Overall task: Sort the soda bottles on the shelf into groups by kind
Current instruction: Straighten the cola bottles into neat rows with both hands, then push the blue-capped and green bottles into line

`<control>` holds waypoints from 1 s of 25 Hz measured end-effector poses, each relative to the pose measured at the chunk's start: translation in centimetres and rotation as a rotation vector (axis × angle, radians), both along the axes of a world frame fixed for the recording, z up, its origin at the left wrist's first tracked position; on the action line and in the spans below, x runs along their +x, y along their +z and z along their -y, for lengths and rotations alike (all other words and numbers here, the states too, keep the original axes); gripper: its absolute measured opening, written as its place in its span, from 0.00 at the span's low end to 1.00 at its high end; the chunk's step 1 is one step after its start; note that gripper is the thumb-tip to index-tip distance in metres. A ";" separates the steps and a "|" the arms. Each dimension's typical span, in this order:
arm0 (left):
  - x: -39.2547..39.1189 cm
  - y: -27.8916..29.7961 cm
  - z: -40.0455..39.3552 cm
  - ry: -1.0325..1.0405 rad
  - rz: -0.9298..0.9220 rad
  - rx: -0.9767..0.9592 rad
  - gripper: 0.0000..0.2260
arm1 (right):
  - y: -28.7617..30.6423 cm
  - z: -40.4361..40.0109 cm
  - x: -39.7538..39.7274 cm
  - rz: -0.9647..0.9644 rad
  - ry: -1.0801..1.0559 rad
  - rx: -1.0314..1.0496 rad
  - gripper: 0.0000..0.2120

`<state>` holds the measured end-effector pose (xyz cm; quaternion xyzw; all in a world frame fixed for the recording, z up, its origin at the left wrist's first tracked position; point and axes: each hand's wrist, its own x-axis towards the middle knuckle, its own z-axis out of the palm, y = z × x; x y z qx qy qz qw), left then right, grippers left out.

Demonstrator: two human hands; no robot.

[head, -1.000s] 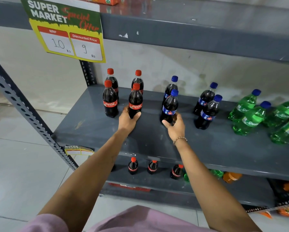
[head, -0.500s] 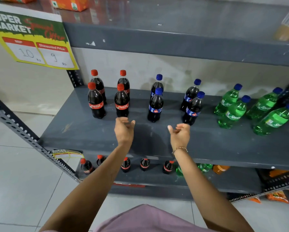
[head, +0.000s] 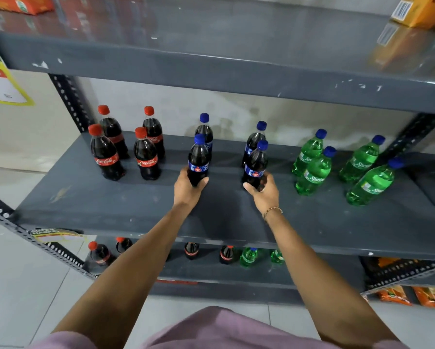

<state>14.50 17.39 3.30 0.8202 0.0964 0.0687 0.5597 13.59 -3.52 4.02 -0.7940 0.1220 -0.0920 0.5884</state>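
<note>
On the grey middle shelf point(head: 110, 205) stand three groups of bottles. Several red-capped Coca-Cola bottles point(head: 107, 157) are at the left, several blue-capped dark cola bottles in the middle, and several green Sprite bottles point(head: 313, 172) at the right. My left hand point(head: 187, 188) grips the base of the front left blue-capped bottle point(head: 198, 159). My right hand point(head: 263, 190) grips the base of the front right blue-capped bottle point(head: 256, 165). Both bottles stand upright on the shelf. Two more blue-capped bottles point(head: 205, 129) stand right behind them.
An upper shelf point(head: 211, 71) overhangs the bottles, with orange packs on top. The lower shelf point(head: 312, 275) holds more cola and green bottles. A perforated metal upright point(head: 35, 241) runs at the left, and a yellow price sign point(head: 2, 84) hangs at the far left.
My hands were on a Coca-Cola bottle and a blue-capped bottle, then pulled back free. Both have since moved right and forward and closed on the two front blue-capped bottles.
</note>
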 end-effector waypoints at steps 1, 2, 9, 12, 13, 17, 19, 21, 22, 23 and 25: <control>0.0 -0.1 0.1 0.005 -0.003 0.011 0.25 | 0.0 -0.1 0.0 0.004 -0.006 0.010 0.27; 0.0 -0.1 0.1 0.015 -0.003 0.017 0.25 | 0.0 -0.1 0.0 0.006 -0.008 0.010 0.27; -0.5 0.2 0.2 0.030 -0.017 0.012 0.30 | 0.2 0.7 -0.5 0.010 0.075 0.042 0.30; -2.1 -0.2 1.6 0.216 0.037 -0.047 0.24 | -0.8 2.3 -1.9 0.066 -0.185 0.014 0.18; -2.8 -0.4 2.6 0.265 0.069 -0.036 0.21 | -1.1 3.4 -2.4 0.110 -0.322 0.019 0.15; -3.1 -0.7 7.9 0.043 0.037 0.004 0.22 | -1.3 9.0 -3.0 0.144 -0.602 0.068 0.24; -2.3 -0.2 10.4 -0.089 -0.022 -0.026 0.31 | -0.9 11.5 -2.6 0.076 -0.467 0.016 0.33; -1.4 0.1 11.7 -0.104 -0.021 -0.032 0.37 | -0.5 12.9 -2.1 0.039 -0.247 -0.005 0.36; -1.1 0.1 12.7 -0.094 -0.011 -0.024 0.38 | -0.3 13.9 -1.9 0.048 -0.169 -0.006 0.35; -0.8 0.1 12.4 -0.080 -0.006 -0.006 0.37 | -0.2 13.8 -1.6 0.053 -0.126 -0.010 0.33; -0.6 0.0 13.0 -0.073 0.011 0.020 0.34 | -0.2 14.5 -1.3 0.050 -0.128 -0.044 0.29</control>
